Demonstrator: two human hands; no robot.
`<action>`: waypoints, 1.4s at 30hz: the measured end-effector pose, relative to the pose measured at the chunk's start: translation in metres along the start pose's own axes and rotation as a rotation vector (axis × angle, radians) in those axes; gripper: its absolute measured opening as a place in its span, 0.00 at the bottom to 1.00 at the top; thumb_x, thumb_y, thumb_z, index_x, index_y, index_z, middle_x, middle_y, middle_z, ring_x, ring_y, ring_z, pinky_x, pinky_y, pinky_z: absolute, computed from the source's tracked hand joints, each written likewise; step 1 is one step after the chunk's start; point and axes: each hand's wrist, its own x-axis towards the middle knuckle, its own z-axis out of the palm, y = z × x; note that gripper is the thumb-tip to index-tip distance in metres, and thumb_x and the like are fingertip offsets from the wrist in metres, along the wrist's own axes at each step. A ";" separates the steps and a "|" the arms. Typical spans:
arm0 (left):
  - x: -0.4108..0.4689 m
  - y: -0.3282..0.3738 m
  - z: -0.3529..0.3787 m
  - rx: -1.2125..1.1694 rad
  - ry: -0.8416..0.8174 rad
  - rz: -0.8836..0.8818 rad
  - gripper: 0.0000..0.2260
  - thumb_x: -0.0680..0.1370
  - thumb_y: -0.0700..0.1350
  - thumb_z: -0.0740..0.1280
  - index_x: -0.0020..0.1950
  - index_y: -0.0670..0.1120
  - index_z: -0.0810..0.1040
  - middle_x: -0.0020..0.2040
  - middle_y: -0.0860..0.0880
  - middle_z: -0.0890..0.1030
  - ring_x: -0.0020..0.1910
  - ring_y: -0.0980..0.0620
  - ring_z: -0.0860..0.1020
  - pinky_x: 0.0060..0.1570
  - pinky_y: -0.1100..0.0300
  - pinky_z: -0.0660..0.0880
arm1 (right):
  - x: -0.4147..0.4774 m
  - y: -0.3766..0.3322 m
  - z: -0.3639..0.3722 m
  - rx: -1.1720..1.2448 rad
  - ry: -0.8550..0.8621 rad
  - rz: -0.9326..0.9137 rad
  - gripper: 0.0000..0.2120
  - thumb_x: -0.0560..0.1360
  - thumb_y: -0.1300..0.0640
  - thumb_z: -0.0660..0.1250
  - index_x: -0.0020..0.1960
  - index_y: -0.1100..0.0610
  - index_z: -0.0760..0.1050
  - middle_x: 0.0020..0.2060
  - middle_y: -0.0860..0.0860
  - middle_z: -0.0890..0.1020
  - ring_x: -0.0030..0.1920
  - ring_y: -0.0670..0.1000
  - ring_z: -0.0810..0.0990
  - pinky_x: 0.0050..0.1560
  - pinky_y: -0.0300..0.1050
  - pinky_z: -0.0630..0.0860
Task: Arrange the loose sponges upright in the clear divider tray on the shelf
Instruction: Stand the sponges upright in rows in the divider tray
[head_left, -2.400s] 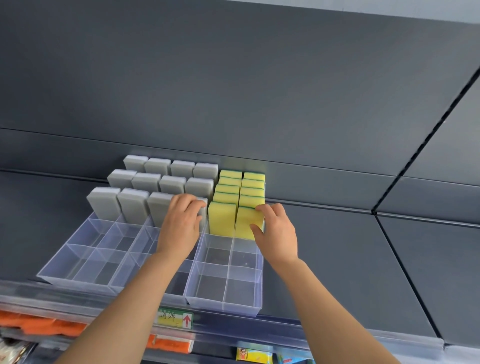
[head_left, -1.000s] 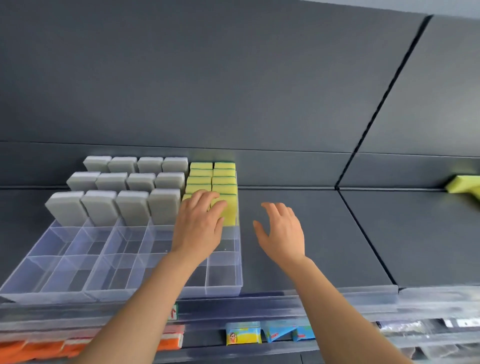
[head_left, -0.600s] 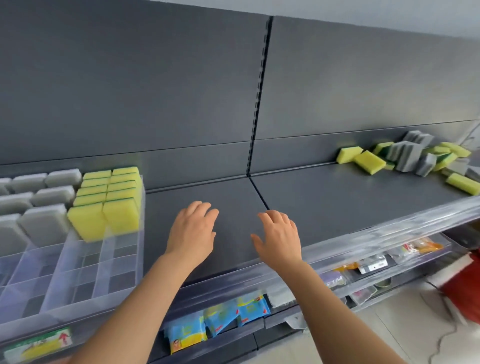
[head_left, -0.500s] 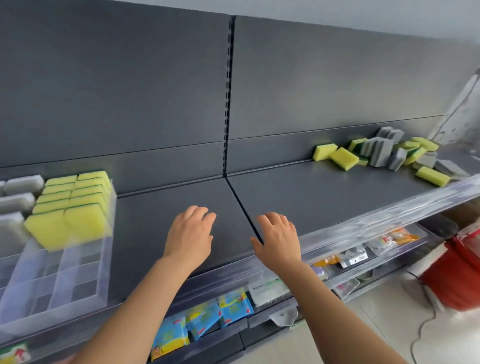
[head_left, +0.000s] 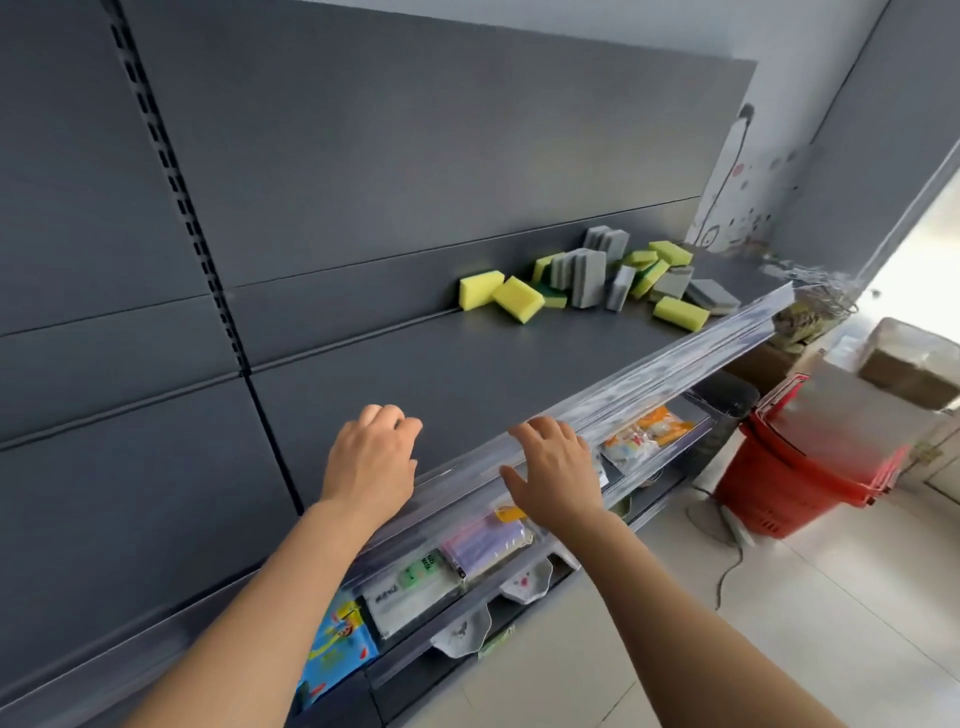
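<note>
Head view shows both hands empty: the left hand hangs over the shelf with its fingers loosely curled round nothing; the right hand is spread and relaxed just over the clear front rail, gripping nothing either. The loose sponges lie in a heap at the far right end of the same shelf, against the back panel, well apart from both hands and ahead and to the right of them; the heap runs lengthwise along the shelf. Its near end is a yellow sponge lying tilted beside another; several grey ones behind it stand on edge, leaning together. The right hand is the nearer, so the reach is probably its to lead; the divider tray is out of view. Red baskets stand on the floor beyond.
</note>
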 end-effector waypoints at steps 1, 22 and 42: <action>0.011 0.007 0.003 -0.003 0.002 0.015 0.15 0.77 0.49 0.65 0.63 0.49 0.73 0.60 0.52 0.74 0.61 0.51 0.69 0.56 0.58 0.69 | 0.006 0.010 -0.002 -0.002 0.002 0.014 0.23 0.76 0.44 0.63 0.67 0.51 0.67 0.65 0.50 0.71 0.67 0.54 0.67 0.67 0.50 0.64; 0.287 0.031 0.088 0.050 -0.033 0.005 0.19 0.77 0.51 0.65 0.66 0.50 0.70 0.68 0.48 0.67 0.68 0.48 0.63 0.61 0.54 0.66 | 0.230 0.134 0.029 0.038 0.007 0.084 0.23 0.75 0.46 0.64 0.67 0.51 0.68 0.64 0.50 0.72 0.64 0.54 0.68 0.62 0.47 0.65; 0.371 0.048 0.122 0.033 -0.043 -0.318 0.13 0.76 0.51 0.66 0.57 0.45 0.75 0.55 0.47 0.71 0.54 0.46 0.71 0.49 0.54 0.70 | 0.336 0.149 0.069 0.362 -0.020 0.158 0.24 0.76 0.44 0.63 0.67 0.54 0.65 0.57 0.53 0.77 0.58 0.57 0.73 0.52 0.49 0.69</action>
